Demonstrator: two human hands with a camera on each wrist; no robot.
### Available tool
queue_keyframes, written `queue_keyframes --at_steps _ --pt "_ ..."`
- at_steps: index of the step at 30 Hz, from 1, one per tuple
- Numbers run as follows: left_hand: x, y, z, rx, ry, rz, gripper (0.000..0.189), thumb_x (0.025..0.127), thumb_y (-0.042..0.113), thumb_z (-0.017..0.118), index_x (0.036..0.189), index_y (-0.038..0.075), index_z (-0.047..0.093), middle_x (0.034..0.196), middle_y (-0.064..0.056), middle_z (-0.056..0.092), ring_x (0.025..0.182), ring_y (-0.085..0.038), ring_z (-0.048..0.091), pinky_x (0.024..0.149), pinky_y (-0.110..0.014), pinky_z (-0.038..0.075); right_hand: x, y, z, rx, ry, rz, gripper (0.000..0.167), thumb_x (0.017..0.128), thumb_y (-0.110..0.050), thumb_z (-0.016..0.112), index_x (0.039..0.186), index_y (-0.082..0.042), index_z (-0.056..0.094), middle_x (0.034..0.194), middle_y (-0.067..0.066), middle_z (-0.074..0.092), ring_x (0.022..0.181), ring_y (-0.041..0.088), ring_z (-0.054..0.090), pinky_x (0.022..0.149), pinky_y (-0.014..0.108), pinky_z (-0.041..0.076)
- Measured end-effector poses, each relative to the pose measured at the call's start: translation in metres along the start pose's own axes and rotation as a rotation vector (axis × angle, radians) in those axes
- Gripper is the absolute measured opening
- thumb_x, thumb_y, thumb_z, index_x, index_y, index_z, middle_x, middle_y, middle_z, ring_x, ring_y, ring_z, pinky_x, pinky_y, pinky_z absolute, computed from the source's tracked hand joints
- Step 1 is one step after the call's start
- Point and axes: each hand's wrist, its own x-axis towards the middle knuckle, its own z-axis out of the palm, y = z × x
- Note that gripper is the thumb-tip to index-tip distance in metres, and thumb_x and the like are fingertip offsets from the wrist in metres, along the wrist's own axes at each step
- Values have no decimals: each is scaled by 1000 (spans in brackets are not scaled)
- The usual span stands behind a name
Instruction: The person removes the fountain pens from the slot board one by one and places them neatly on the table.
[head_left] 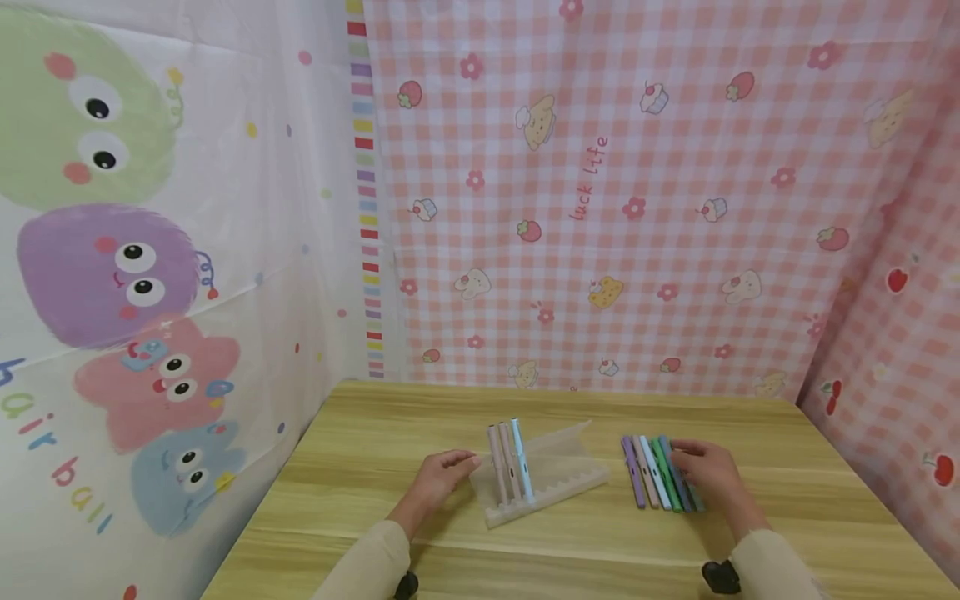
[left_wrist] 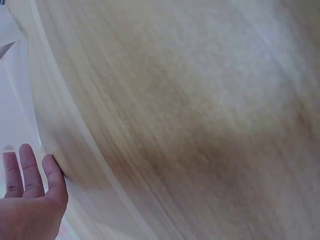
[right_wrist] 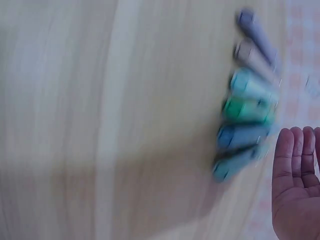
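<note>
Filling the rack (head_left: 558,457) seems underway: the left hand (head_left: 441,475) is relaxed at its edge, the right hand (head_left: 708,468), straight-fingered and empty, beside loose pens (head_left: 656,473) farther right, likely needing a pinch next

I was in a curtained corner; whether it belonged to a home or a studio, I couldn't tell. A pink checked hanging (head_left: 630,158) with strawberries (head_left: 741,86) and cupcakes (head_left: 654,98) rose behind my wood-grain worktop (head_left: 330,475), a white hanging (head_left: 247,208) with cartoon creatures (head_left: 90,275) covered my left, and a cherry-print hanging (head_left: 903,358) closed the right.
</note>
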Motion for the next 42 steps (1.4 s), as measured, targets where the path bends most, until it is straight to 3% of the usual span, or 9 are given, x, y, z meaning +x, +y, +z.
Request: queue_keyframes --at_steps 9,16,22,29,42 --pt "-1 0 -3 3 -1 -3 46 98 40 63 123 2 67 125 -14 64 116 -29 57 94 -50 47 -9 -43 50 91 -42 -111 46 101 -18 58 137 9 50 136 29 53 117 39 57 93 46 51" --pt "1 -2 -3 7 3 1 47 97 41 64 123 1 67 125 -14 64 115 -29 57 93 -49 48 -16 -64 88 139 -70 -181 40 100 -15 61 132 9 56 129 25 59 115 35 59 88 42 54" --pt "1 -1 -2 11 0 5 47 97 41 64 123 2 67 125 -14 64 114 -29 57 92 -50 48 -20 -74 122 201 -91 -195 34 98 -9 62 127 8 61 126 25 62 111 33 62 88 41 54" --pt "2 -2 -1 19 -10 12 46 98 40 63 123 2 67 124 -14 64 114 -29 57 91 -50 48 -22 -77 153 197 -86 -190 30 95 -7 66 122 7 64 119 21 66 103 28 66 84 40 55" --pt "3 -3 0 40 -1 18 46 97 40 64 122 2 68 123 -14 65 113 -29 58 91 -49 49 -30 -83 183 198 -106 -239 27 90 -2 71 115 8 67 102 13 69 91 22 65 77 35 56"
